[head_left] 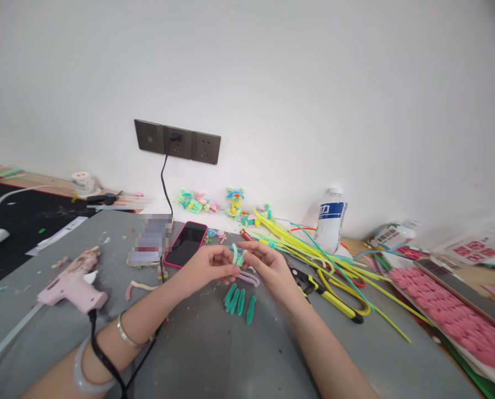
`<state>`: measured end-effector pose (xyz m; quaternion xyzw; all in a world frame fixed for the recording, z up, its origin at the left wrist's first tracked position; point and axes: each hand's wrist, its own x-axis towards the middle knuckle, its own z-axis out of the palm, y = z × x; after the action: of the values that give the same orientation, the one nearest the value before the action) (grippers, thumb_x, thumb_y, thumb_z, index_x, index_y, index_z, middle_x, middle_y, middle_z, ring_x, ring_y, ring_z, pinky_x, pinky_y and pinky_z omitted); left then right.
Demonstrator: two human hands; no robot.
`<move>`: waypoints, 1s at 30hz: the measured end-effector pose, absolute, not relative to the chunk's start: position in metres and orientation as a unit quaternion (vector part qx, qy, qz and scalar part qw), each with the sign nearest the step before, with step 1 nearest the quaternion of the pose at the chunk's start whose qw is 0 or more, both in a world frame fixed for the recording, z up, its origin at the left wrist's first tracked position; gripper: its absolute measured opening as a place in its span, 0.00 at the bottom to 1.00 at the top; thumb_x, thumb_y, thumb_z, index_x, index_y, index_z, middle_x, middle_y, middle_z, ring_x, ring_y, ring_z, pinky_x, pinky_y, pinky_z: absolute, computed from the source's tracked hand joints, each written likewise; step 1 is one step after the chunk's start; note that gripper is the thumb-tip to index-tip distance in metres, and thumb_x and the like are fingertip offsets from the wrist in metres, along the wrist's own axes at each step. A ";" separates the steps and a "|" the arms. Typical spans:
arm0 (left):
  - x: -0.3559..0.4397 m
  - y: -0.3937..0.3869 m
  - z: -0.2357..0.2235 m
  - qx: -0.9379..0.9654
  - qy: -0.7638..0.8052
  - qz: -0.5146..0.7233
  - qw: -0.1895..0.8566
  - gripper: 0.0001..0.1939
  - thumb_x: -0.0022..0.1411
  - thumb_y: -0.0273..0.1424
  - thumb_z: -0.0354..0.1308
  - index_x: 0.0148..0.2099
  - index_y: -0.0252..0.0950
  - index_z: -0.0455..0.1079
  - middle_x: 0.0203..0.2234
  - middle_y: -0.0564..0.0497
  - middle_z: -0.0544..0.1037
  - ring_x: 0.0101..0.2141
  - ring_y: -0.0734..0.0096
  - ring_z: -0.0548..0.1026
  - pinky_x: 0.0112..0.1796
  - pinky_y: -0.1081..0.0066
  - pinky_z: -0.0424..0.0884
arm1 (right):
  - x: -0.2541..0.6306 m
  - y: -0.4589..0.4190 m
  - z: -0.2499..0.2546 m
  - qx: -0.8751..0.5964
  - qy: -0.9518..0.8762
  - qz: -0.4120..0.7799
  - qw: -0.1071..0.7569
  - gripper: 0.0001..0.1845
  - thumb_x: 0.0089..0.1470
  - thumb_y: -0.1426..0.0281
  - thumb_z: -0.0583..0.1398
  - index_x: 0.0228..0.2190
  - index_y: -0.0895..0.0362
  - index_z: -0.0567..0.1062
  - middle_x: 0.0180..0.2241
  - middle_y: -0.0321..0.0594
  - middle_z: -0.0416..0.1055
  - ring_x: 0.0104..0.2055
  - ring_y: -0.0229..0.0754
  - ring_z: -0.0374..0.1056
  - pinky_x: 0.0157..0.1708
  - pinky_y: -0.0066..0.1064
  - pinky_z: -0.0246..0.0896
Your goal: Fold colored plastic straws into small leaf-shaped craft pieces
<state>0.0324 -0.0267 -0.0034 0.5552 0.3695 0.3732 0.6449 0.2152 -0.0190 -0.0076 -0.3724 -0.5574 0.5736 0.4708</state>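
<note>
Between my two hands is a bent light green pipe cleaner (235, 254), pinched at both sides above the middle of the table. My left hand (214, 262) grips it with thumb and fingers from the left. From the right, my right hand (268, 265) holds its other part near the fingertips. Just below lie several folded dark green pipe cleaner pieces (240, 302) in a loose row. Partly hidden behind my fingers, a bent lilac pipe cleaner (249, 279) rests on the grey mat.
A pink glue gun (73, 285) lies at left, its cord passing by my left forearm. Behind are a phone (186, 244) and small pipe cleaner figures (235, 203). Yellow-black pliers (334, 299), long yellow pipe cleaners (289, 235) and a white bottle (331, 221) are at right.
</note>
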 end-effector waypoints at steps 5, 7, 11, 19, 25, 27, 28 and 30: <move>0.033 -0.026 -0.003 0.578 0.363 0.375 0.627 0.15 0.54 0.40 0.65 0.30 0.34 0.67 0.24 0.52 0.75 0.27 0.72 0.72 0.29 0.73 0.70 | 0.215 -0.020 -0.004 -0.382 -0.563 0.570 0.460 0.16 0.46 0.57 0.68 0.26 0.56 0.75 0.24 0.34 0.71 0.28 0.39 0.67 0.32 0.30 0.63; 0.034 -0.025 -0.003 0.572 0.363 0.397 0.620 0.16 0.55 0.42 0.64 0.30 0.34 0.68 0.25 0.52 0.73 0.29 0.72 0.72 0.29 0.74 0.71 | 0.215 -0.020 -0.002 -0.389 -0.564 0.561 0.465 0.17 0.47 0.56 0.68 0.27 0.56 0.74 0.24 0.35 0.71 0.28 0.39 0.67 0.32 0.30 0.62; 0.034 -0.025 -0.002 0.568 0.362 0.436 0.597 0.16 0.54 0.42 0.64 0.31 0.34 0.71 0.28 0.53 0.69 0.31 0.71 0.70 0.31 0.72 0.74 | 0.214 -0.021 -0.003 -0.399 -0.559 0.540 0.486 0.18 0.48 0.55 0.67 0.26 0.56 0.72 0.23 0.35 0.71 0.28 0.39 0.67 0.32 0.31 0.61; 0.033 -0.024 -0.004 0.582 0.346 0.435 0.594 0.12 0.54 0.39 0.66 0.34 0.35 0.73 0.33 0.50 0.74 0.35 0.67 0.73 0.34 0.69 0.75 | 0.211 -0.022 -0.007 -0.391 -0.517 0.562 0.514 0.19 0.48 0.55 0.67 0.26 0.55 0.69 0.24 0.34 0.70 0.28 0.39 0.67 0.30 0.30 0.63; 0.032 -0.023 -0.008 0.610 0.352 0.436 0.560 0.08 0.56 0.34 0.64 0.32 0.34 0.71 0.26 0.53 0.72 0.30 0.70 0.73 0.34 0.70 0.73 | 0.211 -0.022 -0.005 -0.399 -0.550 0.513 0.525 0.20 0.47 0.55 0.68 0.23 0.55 0.68 0.25 0.35 0.70 0.27 0.39 0.69 0.30 0.32 0.65; 0.032 -0.024 -0.008 0.627 0.356 0.432 0.542 0.06 0.57 0.32 0.62 0.32 0.34 0.71 0.25 0.53 0.72 0.28 0.72 0.72 0.34 0.71 0.72 | 0.211 -0.021 -0.005 -0.402 -0.555 0.504 0.526 0.20 0.46 0.54 0.68 0.23 0.55 0.67 0.24 0.35 0.69 0.26 0.39 0.68 0.29 0.32 0.65; 0.032 -0.024 -0.007 0.633 0.357 0.428 0.537 0.06 0.57 0.31 0.62 0.31 0.34 0.71 0.25 0.54 0.72 0.28 0.73 0.72 0.34 0.72 0.71 | 0.211 -0.021 -0.005 -0.403 -0.557 0.504 0.522 0.21 0.46 0.54 0.68 0.23 0.55 0.67 0.24 0.35 0.69 0.25 0.39 0.68 0.29 0.32 0.65; 0.032 -0.025 -0.006 0.639 0.360 0.418 0.537 0.05 0.57 0.30 0.61 0.31 0.35 0.70 0.25 0.54 0.72 0.28 0.72 0.72 0.34 0.72 0.71 | 0.212 -0.020 -0.005 -0.401 -0.564 0.512 0.509 0.21 0.45 0.54 0.68 0.23 0.55 0.67 0.24 0.34 0.69 0.24 0.39 0.68 0.28 0.32 0.65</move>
<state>0.0322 -0.0254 -0.0060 0.6385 0.3596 0.4184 0.5366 0.2118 -0.0203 -0.0049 -0.4015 -0.5637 0.5115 0.5093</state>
